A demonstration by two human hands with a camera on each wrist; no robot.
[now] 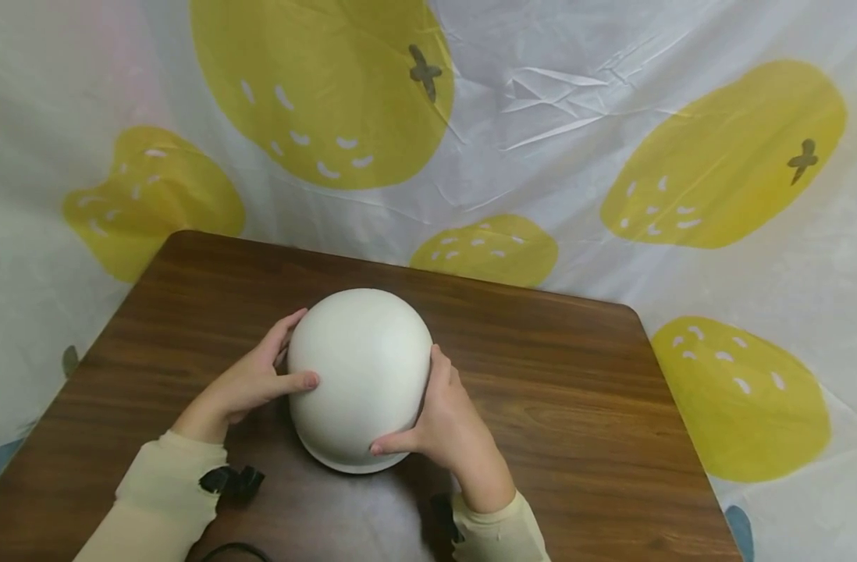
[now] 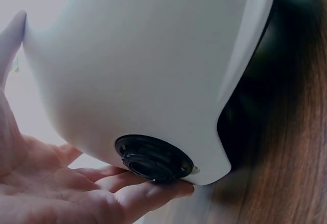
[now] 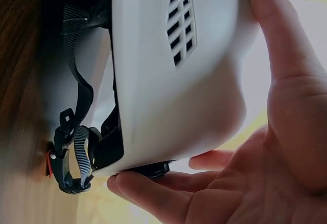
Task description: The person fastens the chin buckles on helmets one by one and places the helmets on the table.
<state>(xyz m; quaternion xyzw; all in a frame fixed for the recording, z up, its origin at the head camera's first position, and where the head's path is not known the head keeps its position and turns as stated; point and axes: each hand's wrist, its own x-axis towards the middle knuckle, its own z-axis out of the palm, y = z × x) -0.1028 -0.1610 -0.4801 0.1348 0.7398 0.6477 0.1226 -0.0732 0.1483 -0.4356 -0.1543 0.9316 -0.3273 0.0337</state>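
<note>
A smooth white helmet (image 1: 361, 367) is held between both hands over the brown wooden table. My left hand (image 1: 260, 378) grips one side, thumb on the shell and fingers spread round its far edge. In the left wrist view its fingers touch a round black fitting (image 2: 153, 157) on the shell. On the other side my right hand (image 1: 446, 414) grips the shell, with the thumb toward the front. The right wrist view shows a slotted vent (image 3: 181, 22) and a black chin strap with buckle (image 3: 66, 152) hanging below the rim. The helmet's inside is mostly hidden.
The table (image 1: 569, 406) has rounded far corners and stands against a white cloth (image 1: 562, 140) printed with yellow fruit shapes. Near the front edge of the view lies a thin dark cable (image 1: 235, 549). Black straps (image 1: 232, 480) sit at the wrists.
</note>
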